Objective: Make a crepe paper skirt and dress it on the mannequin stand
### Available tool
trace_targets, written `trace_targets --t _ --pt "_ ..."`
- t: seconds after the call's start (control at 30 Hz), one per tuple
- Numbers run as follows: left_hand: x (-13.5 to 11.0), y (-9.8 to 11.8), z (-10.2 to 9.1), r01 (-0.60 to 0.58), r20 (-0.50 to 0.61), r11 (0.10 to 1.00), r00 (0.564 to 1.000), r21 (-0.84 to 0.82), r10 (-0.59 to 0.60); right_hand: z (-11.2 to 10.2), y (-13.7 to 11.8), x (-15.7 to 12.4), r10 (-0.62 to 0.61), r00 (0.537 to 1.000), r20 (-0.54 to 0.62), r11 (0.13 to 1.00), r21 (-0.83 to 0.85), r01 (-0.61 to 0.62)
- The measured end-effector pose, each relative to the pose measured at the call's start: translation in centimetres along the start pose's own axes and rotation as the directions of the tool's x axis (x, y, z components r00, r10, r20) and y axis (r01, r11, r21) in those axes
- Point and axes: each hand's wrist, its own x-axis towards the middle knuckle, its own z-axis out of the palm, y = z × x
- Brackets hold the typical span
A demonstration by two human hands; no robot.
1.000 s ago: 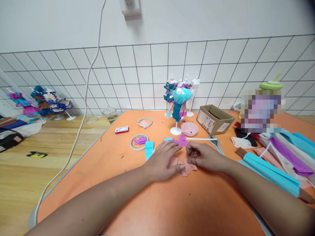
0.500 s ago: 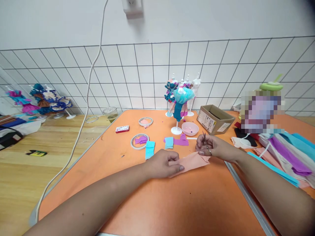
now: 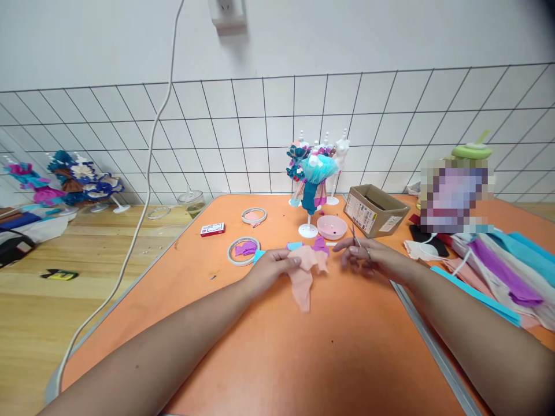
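My left hand (image 3: 272,267) pinches a strip of peach crepe paper (image 3: 302,283). The paper is folded over at the fingertips, with one tail hanging towards me and a ragged end pointing right. My right hand (image 3: 366,257), slightly blurred, is just to the right, apart from the paper. It holds small scissors (image 3: 354,238) with their blades pointing up and away; a finger passes through a loop. Beyond the paper lie purple crepe pieces (image 3: 321,245) and a blue piece (image 3: 295,246). Another blue piece (image 3: 259,255) is partly hidden by my left hand.
Behind stand a mini mannequin in a teal paper dress (image 3: 310,193), a pink bowl (image 3: 332,227) and a cardboard box (image 3: 376,211). Tape rolls (image 3: 229,254) and a small red-white box (image 3: 213,230) are to the left. Crepe sheets (image 3: 498,271) pile up at right. A white cable (image 3: 150,156) hangs at left.
My right hand has let go of the peach paper and come away from it, still with the scissors. My left hand has moved slightly away from me and left; the strip now hangs folded.
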Motion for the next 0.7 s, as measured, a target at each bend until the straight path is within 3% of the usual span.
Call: trace_targets --t 0.07,0.13,0.23,0.3,0.43,0.57,0.7 --pt "0.2 0.2 -0.4 -0.026 -0.073 0.998 0.997 -0.058 0.022 0.6 -0.6 -0.6 0.032 0.969 0.246 0.999 0.011 -0.036" --pt "0.1 0.6 -0.6 -0.004 -0.115 0.999 0.993 -0.052 -0.002 1.5 -1.0 -1.0 0.083 0.883 0.462 0.996 -0.021 -0.083" --pt "-0.1 1.1 -0.2 0.084 -0.107 0.996 0.991 -0.011 -0.085 3.3 -1.2 -1.1 0.122 0.797 0.591 0.992 -0.054 -0.113" --pt "-0.2 1.2 0.1 0.047 -0.099 0.997 0.994 0.06 -0.041 4.4 -1.2 -1.0 0.116 0.778 0.618 0.993 -0.048 -0.11" --pt "-0.5 1.3 0.8 -0.037 -0.129 0.981 0.99 0.193 0.062 5.8 -1.0 -0.8 0.103 0.813 0.573 0.995 -0.071 -0.076" --pt "-0.8 1.3 1.2 0.014 -0.081 0.996 0.997 0.09 -0.006 6.3 -1.1 -0.8 0.125 0.832 0.541 0.991 -0.114 -0.074" --pt "-0.8 1.2 1.4 0.001 -0.023 0.998 1.0 0.065 0.001 6.5 -1.3 -0.8 0.062 0.857 0.512 0.993 -0.115 -0.003"
